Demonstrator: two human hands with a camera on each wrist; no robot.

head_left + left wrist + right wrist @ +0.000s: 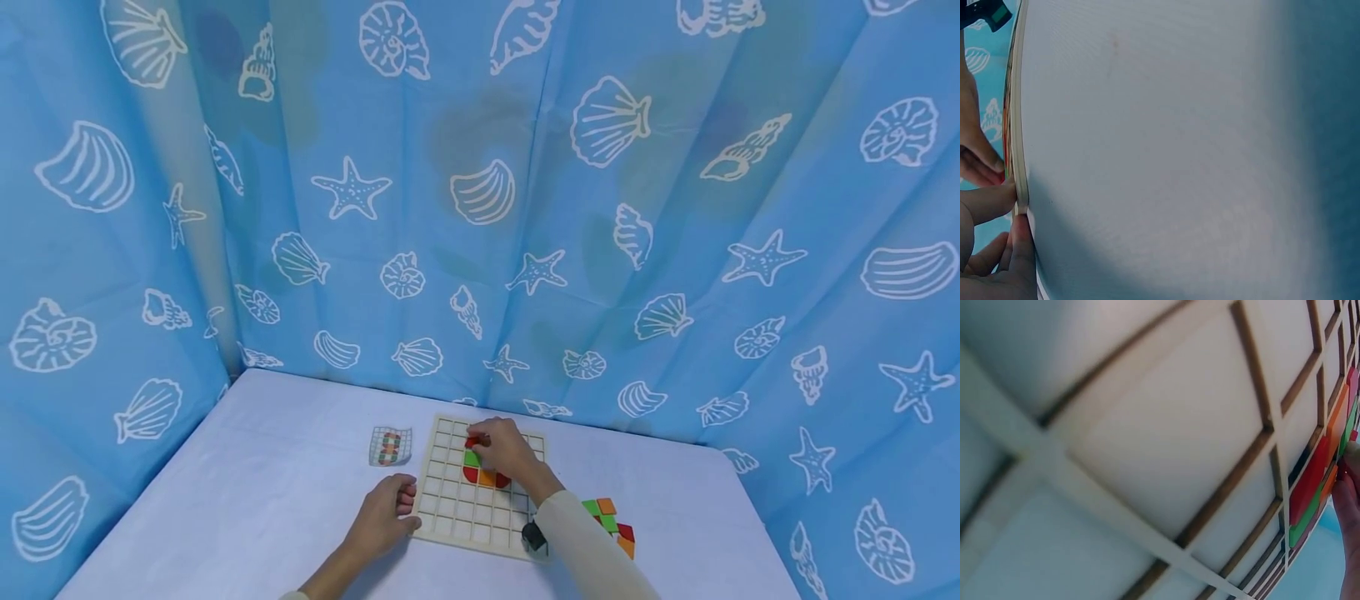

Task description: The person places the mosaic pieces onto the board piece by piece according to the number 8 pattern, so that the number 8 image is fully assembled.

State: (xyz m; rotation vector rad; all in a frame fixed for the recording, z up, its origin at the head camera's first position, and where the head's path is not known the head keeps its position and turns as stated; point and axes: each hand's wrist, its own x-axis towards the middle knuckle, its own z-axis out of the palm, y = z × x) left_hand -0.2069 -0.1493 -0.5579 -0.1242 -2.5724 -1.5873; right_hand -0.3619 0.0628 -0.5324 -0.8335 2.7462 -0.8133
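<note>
A pale grid board (452, 527) with square cells lies on the table. My right hand (510, 450) reaches over its upper part and pinches a small red tile (471, 442) between thumb and fingers. Just below in the cells lie a green tile (471, 458), red tiles with a rounded corner (469, 474) and an orange tile (487, 478). The right palm hides some cells; in the right wrist view, red, orange and green tiles (1310, 481) sit by the fingertips. At the board's lower left edge, my left hand (384, 518) holds the rim (1017, 125) between thumb and finger.
A small paper card (391, 447) with a coloured grid pattern lies left of the board. Loose green, orange and red tiles (609, 523) are heaped to its right, partly behind the right sleeve. A blue shell-print curtain (480, 250) surrounds the white table (247, 483).
</note>
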